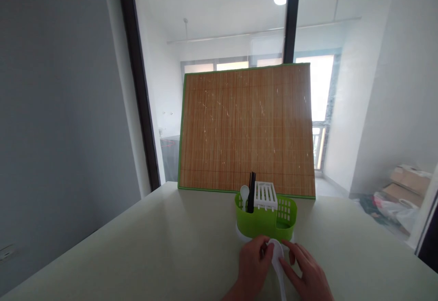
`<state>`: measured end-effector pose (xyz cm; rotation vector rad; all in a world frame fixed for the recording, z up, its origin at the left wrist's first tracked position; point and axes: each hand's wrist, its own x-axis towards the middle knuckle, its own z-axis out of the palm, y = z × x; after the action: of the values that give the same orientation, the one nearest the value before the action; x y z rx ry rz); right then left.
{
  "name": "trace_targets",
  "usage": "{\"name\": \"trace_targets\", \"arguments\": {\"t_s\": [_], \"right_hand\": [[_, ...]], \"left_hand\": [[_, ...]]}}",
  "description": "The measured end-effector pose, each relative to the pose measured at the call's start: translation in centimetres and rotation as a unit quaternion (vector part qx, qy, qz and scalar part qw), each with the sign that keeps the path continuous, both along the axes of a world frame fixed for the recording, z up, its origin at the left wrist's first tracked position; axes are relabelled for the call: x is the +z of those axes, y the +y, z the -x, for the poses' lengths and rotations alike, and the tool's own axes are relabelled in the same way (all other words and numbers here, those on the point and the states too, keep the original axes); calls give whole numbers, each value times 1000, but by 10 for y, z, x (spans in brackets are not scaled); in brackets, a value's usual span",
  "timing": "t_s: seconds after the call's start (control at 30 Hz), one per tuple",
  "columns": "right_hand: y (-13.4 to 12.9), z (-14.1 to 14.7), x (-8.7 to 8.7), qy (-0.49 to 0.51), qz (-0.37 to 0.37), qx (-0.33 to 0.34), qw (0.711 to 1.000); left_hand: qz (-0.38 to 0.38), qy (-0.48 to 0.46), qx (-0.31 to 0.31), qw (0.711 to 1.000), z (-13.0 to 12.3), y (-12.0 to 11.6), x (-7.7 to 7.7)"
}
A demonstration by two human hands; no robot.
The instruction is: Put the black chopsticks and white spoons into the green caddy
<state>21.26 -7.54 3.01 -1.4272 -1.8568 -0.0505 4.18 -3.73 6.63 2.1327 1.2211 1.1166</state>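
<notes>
Near the front of the table, a white spoon (277, 255) is held between my two hands, its bowl away from me and its handle running down out of view. My left hand (255, 261) pinches the bowl's left edge. On the other side my right hand (304, 269) has its thumb and index finger against the bowl's right edge. Just beyond them stands a green cutlery caddy (255, 224) on a white base. In its left part are another white spoon (244, 193) and black chopsticks (252, 191). A white slatted rack (266, 195) is tilted on the caddy's middle.
A bamboo mat (246, 127) with green edging leans upright at the back of the white table (164, 246). Glass panels with dark frames stand behind it. Cardboard boxes (410, 182) and plastic bags lie on the floor at the right.
</notes>
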Motion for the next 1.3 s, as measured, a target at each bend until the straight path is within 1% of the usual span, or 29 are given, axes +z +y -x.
{"name": "trace_targets", "arguments": {"t_s": [0.1, 0.2, 0.27, 0.43, 0.57, 0.67, 0.73, 0.77, 0.8, 0.87, 0.97, 1.03, 1.07, 1.1, 1.17, 1.23, 1.3], "right_hand": [[-1, 10, -3, 15, 69, 30, 997], [-2, 20, -5, -33, 109, 64, 991], [-2, 25, -6, -57, 114, 72, 989], [-1, 30, -8, -70, 99, 81, 989], [-1, 30, -9, -75, 74, 77, 991], [-1, 29, -9, -70, 62, 86, 992], [-2, 28, -8, -64, 52, 102, 991], [-3, 27, -7, -63, 41, 109, 991], [-3, 26, -6, -65, 27, 114, 991], [-5, 25, -2, -77, -13, 117, 990], [-8, 22, 7, -90, -78, 116, 986], [-9, 21, 12, -82, -102, 110, 985], [-9, 20, 14, -77, -110, 107, 985], [-9, 19, 15, -72, -115, 103, 985], [-9, 18, 15, -70, -117, 95, 986], [-7, 18, 13, -71, -114, 91, 987], [-7, 19, 10, -73, -111, 92, 987]], "left_hand": [[-91, -59, 25, 994, 15, 0, 8], [-194, -75, 25, 978, 24, -1, 7], [-239, -81, 19, 967, 27, -2, 5], [-282, -69, -3, 957, 30, -4, 3], [-291, -66, -5, 954, 29, -5, 1], [-305, -58, -8, 951, 32, -6, 5], [-326, -53, -5, 944, 38, -5, 16], [-341, -53, 2, 939, 44, -4, 25], [-357, -56, 11, 932, 50, -2, 36], [-396, -70, 34, 915, 63, 5, 63], [-450, -91, 76, 885, 78, 24, 106], [-467, -85, 101, 874, 81, 42, 127], [-470, -74, 111, 873, 81, 52, 134], [-468, -59, 120, 873, 79, 63, 139], [-456, -17, 137, 879, 73, 82, 141], [-432, 30, 151, 889, 67, 99, 136], [-392, 85, 157, 902, 62, 112, 127]]}}
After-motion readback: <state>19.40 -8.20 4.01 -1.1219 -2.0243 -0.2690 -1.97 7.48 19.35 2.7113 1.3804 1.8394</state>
